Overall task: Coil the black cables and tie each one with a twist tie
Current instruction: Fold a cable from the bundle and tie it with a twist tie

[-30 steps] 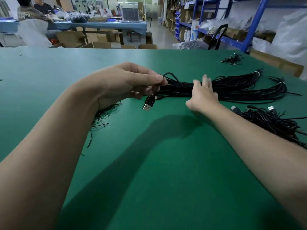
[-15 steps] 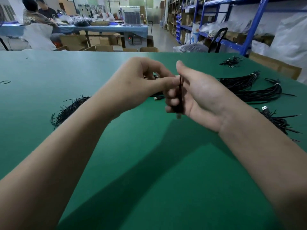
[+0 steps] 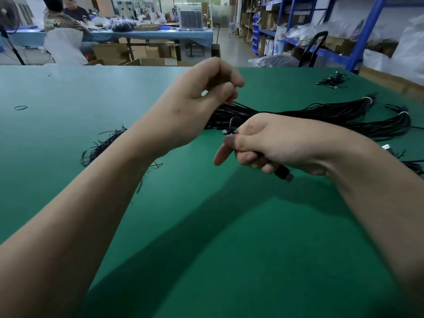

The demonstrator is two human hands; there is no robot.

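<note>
R hand (image 3: 275, 143) fisted on cable (image 3: 282, 172) to anchor coil start | L hand (image 3: 199, 104) curled (blurry), pinch unclear | bundles (image 3: 332, 113) nr desk's right edge

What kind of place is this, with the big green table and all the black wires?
Probably a warehouse or packing workshop: tall blue shelves stacked with boxes, cardboard boxes on the floor, and bundles of black cables waiting on the green table.
</note>
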